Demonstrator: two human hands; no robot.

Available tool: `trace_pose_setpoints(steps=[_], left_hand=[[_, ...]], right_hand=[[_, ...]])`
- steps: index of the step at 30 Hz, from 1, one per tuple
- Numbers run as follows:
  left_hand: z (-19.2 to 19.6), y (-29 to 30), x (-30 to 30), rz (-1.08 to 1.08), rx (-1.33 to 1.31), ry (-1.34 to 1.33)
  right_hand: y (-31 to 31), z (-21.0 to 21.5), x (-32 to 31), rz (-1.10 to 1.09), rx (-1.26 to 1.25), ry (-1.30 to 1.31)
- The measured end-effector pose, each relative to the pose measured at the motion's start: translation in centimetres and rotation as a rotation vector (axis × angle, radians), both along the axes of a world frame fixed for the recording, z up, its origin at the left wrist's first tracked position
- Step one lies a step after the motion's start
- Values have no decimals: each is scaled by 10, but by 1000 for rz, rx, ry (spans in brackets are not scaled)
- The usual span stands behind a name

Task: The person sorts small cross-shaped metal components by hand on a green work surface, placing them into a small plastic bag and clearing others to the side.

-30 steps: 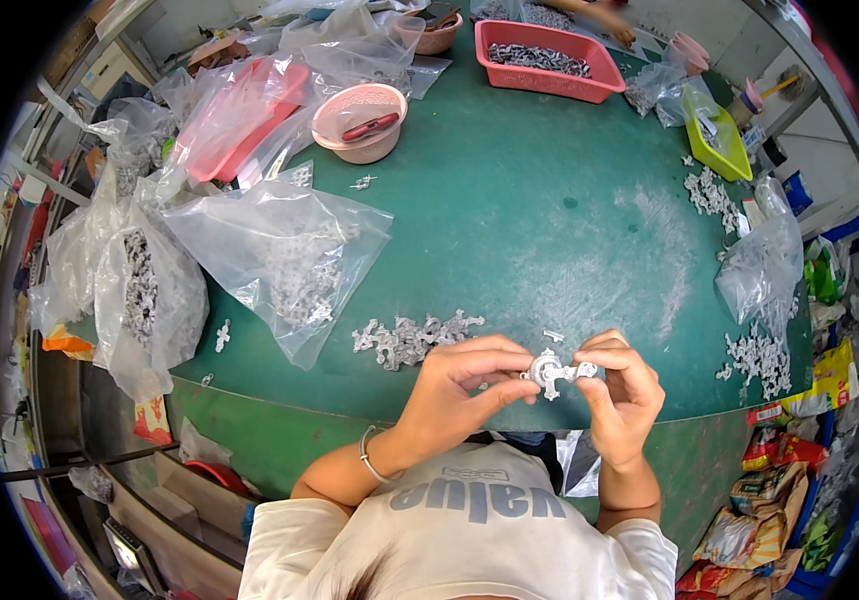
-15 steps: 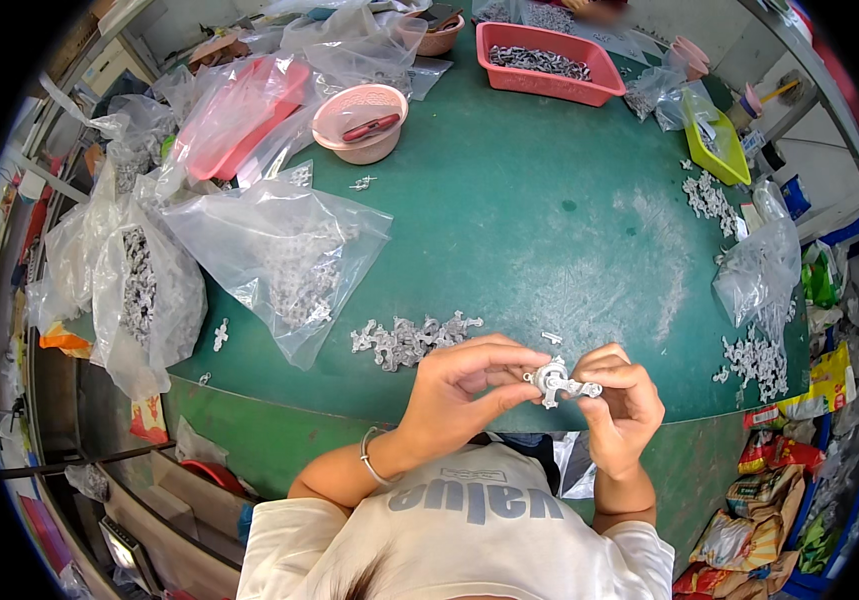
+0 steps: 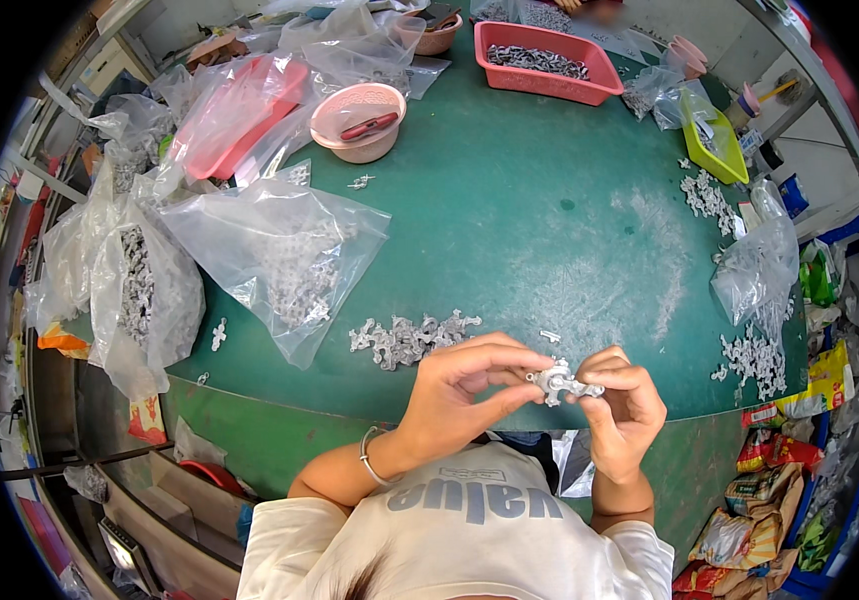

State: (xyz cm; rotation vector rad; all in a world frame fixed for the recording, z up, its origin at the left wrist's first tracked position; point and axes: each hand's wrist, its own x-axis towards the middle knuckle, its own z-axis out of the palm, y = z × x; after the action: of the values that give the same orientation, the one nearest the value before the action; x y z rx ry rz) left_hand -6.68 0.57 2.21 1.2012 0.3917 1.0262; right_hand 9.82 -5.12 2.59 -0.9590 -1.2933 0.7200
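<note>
Between my two hands, just above the front edge of the green table, is a small grey metal casting (image 3: 555,380) with short arms and a rounded middle. Fingers and thumb of my left hand (image 3: 469,385) pinch its left end. My right hand (image 3: 621,400) grips the right end, its fingers curled. A heap of similar grey metal parts (image 3: 404,340) lies on the table to the left of my hands. One tiny grey piece (image 3: 549,336) rests alone just beyond my fingers.
Clear plastic bags of grey parts (image 3: 289,250) cover the table's left side. A pink basin (image 3: 361,150) holds a red-handled tool. Farther back stands a red tray (image 3: 549,85) of parts. On the right are a yellow-green tray (image 3: 717,145) and loose piles (image 3: 754,362). Across the table, another person's hand shows.
The casting has turned slightly between my fingers, so its rounded middle shows at another angle. Both hands stay in nearly the same place.
</note>
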Motion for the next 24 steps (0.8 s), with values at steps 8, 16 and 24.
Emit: trace_pose_setpoints(steps=[8,16,24], left_hand=[[-1,-1,-1,8,-17,59],[-2,-2,1,18,-11,57],[0,-1,1,24,8,54]], right_hand=[[-2,-4,2,-4,-16,14],[-5,-3,0,-36,-33,20],[-7,-3,0,-29,-38,28]])
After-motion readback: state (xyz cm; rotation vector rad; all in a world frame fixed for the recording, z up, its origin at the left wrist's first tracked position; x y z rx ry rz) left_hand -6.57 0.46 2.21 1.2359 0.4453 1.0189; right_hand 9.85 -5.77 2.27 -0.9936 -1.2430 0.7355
